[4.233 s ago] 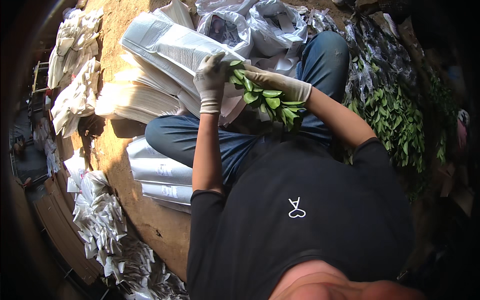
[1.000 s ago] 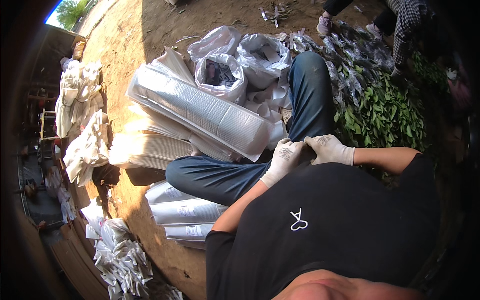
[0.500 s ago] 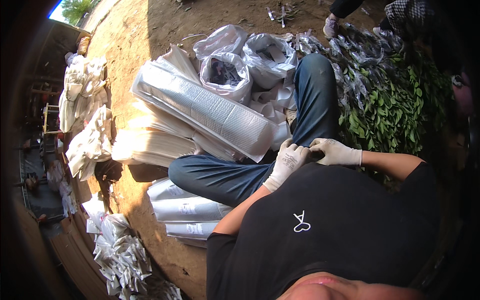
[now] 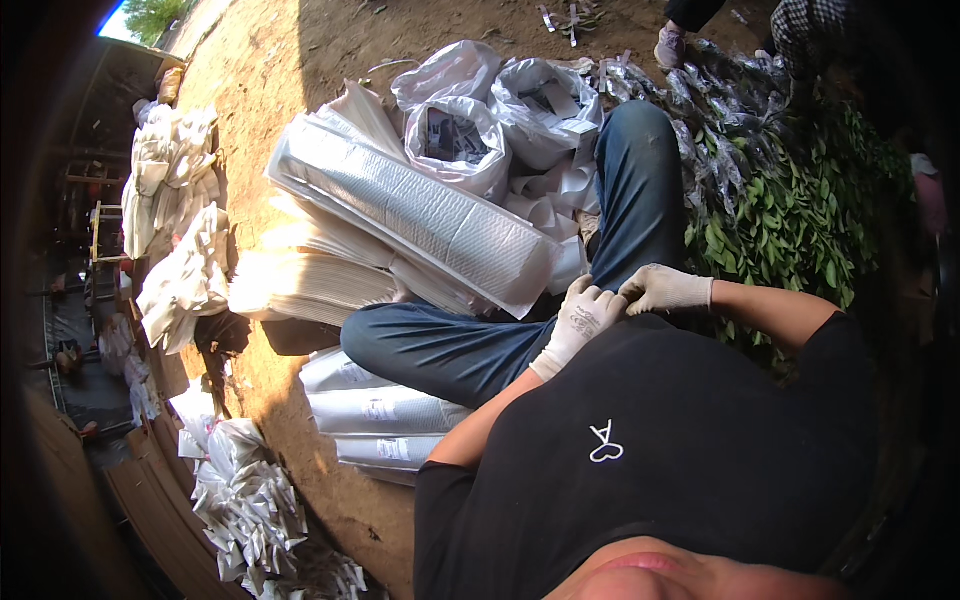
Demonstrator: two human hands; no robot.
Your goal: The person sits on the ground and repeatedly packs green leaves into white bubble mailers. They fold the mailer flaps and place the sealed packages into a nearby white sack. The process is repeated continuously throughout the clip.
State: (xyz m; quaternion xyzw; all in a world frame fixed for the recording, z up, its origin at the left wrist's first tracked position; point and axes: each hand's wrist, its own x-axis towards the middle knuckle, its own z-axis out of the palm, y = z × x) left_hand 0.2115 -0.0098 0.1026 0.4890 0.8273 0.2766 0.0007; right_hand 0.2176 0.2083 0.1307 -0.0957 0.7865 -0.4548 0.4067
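Observation:
Both my hands wear white work gloves and meet in front of my lap, close to my black shirt. My left hand [image 4: 582, 322] is closed, with its fingers curled and the printed back facing up. The fingers of my right hand [image 4: 660, 290] are bent in a pinch at the left hand's fingertips. Whatever lies between them, if anything, is hidden. Just ahead of my bent legs in blue jeans [image 4: 637, 200] is a stack of silvery padded mailers [image 4: 400, 210], leaning over a pile of cream-coloured sleeves [image 4: 310, 285].
White plastic bags [image 4: 455, 145] with cards or labels stand beyond the mailers. Leafy cut branches [image 4: 775, 225], partly wrapped in clear plastic, lie to the right, near another person's shoe [image 4: 670, 47]. Labelled silvery packages [image 4: 385, 410] lie beside my left leg. White bundles [image 4: 245, 490] line the left.
My right hand has shifted slightly up and left, drawing closer over the left hand's fingertips. The whole view has tilted a little; the piles stay put.

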